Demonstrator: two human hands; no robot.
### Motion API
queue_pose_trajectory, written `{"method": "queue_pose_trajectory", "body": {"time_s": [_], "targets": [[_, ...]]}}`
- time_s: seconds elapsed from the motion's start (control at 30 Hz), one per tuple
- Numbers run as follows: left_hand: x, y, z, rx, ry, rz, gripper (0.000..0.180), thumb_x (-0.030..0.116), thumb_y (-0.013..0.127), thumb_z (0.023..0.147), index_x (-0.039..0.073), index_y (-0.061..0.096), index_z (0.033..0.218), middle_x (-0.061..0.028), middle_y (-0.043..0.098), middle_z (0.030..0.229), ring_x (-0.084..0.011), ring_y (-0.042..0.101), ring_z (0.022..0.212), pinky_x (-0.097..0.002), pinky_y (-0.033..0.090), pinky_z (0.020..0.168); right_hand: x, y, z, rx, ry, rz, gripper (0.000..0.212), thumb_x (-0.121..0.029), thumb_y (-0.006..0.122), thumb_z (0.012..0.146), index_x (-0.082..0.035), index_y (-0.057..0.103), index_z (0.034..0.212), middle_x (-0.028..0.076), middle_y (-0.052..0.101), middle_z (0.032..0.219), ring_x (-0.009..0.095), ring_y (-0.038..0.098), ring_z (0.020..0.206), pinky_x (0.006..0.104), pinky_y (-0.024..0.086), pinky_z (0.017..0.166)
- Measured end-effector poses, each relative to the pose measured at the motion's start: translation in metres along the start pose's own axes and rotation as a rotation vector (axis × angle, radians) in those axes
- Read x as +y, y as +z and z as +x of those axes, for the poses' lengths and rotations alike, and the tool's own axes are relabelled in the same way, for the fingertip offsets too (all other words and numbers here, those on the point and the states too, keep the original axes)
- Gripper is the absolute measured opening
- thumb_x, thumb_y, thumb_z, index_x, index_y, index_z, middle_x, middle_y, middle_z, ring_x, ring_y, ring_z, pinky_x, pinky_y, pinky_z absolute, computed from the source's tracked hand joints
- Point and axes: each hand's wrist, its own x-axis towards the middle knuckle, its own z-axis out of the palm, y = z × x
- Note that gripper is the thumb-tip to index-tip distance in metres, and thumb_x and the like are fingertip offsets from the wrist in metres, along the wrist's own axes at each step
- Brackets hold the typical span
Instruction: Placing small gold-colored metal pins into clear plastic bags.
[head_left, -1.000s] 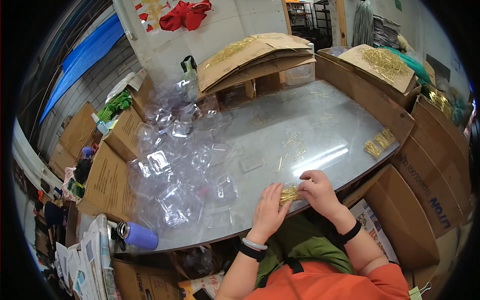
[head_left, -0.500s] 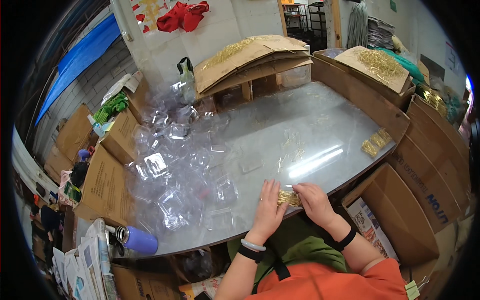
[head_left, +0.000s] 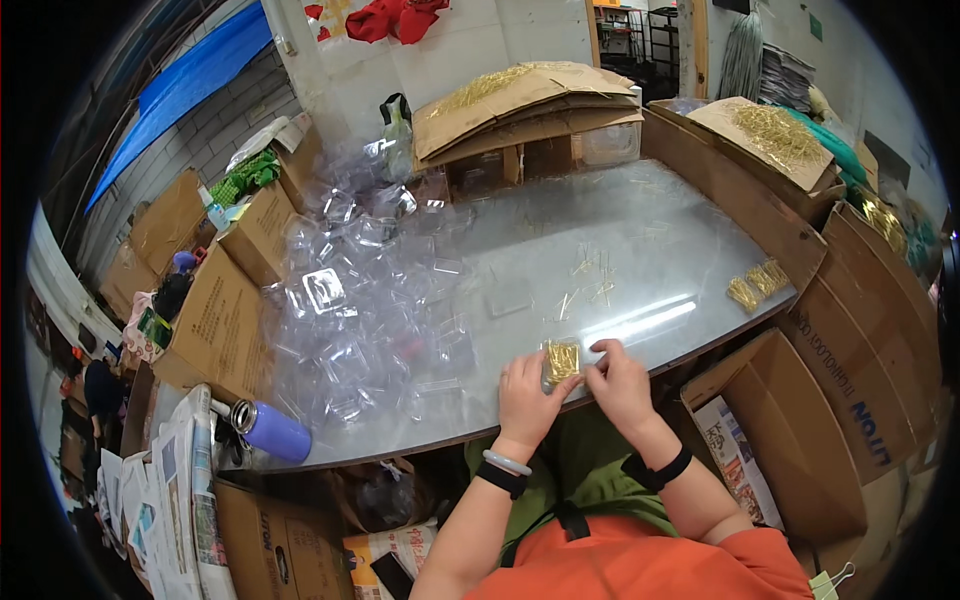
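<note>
Close to the table's front edge, my left hand [head_left: 528,402] grips a small clear plastic box [head_left: 547,372] by its left side and near corner. Thin gold-coloured pins [head_left: 563,362] fill it in a bundle. Just to the right is my right hand [head_left: 618,382], its fingers curled and thumb drawn in, slightly apart from the box; whether a pin is in its fingertips is too small to tell. Loose gold pins [head_left: 597,285] lie scattered beyond my hands. Several bundles of gold pins [head_left: 757,286] sit in a row at the table's right edge.
Many clear plastic boxes [head_left: 350,300] are heaped across the left of the grey table [head_left: 520,235]. A purple bottle [head_left: 276,432] stands at the near left corner. Cardboard sheets bearing gold pins [head_left: 520,95] rise at the back. Open cartons [head_left: 780,430] flank the right side.
The box of gold pins has turned between my hands and shows more of its face. My right hand has come away from it, while the left keeps its grip. The view has shifted slightly.
</note>
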Motion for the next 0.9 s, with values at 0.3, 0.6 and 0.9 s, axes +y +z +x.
{"method": "queue_pose_trajectory", "body": {"time_s": [0.3, 0.6, 0.9], "targets": [[0.007, -0.011, 0.005, -0.099, -0.019, -0.016, 0.075, 0.047, 0.086, 0.076, -0.006, 0.063, 0.124, -0.0242, 0.060, 0.128, -0.0422, 0.055, 0.115, -0.0489, 0.047, 0.100, 0.001, -0.005, 0.038, -0.025, -0.235, 0.187, 0.023, -0.011, 0.073, 0.087, -0.006, 0.071, 0.110, 0.010, 0.072, 0.090, 0.025, 0.066, 0.084, 0.0347, 0.054, 0.064], [0.006, -0.016, 0.006, -0.189, -0.003, -0.072, 0.070, 0.036, 0.090, 0.071, -0.003, 0.065, 0.124, -0.0232, 0.058, 0.135, -0.0422, 0.054, 0.124, -0.0504, 0.044, 0.105, 0.002, -0.001, 0.051, -0.168, -0.310, 0.306, 0.025, -0.003, 0.071, 0.085, -0.006, 0.072, 0.110, 0.008, 0.072, 0.091, 0.028, 0.064, 0.091, 0.0397, 0.050, 0.083], [0.014, -0.020, 0.007, -0.143, -0.057, -0.012, 0.067, 0.041, 0.090, 0.071, 0.001, 0.067, 0.120, -0.0175, 0.059, 0.130, -0.0371, 0.054, 0.110, -0.0458, 0.045, 0.097, 0.011, -0.002, 0.044, -0.210, -0.240, 0.354, 0.025, 0.002, 0.065, 0.090, -0.004, 0.069, 0.114, 0.010, 0.072, 0.097, 0.031, 0.067, 0.096, 0.0389, 0.053, 0.082]]}}
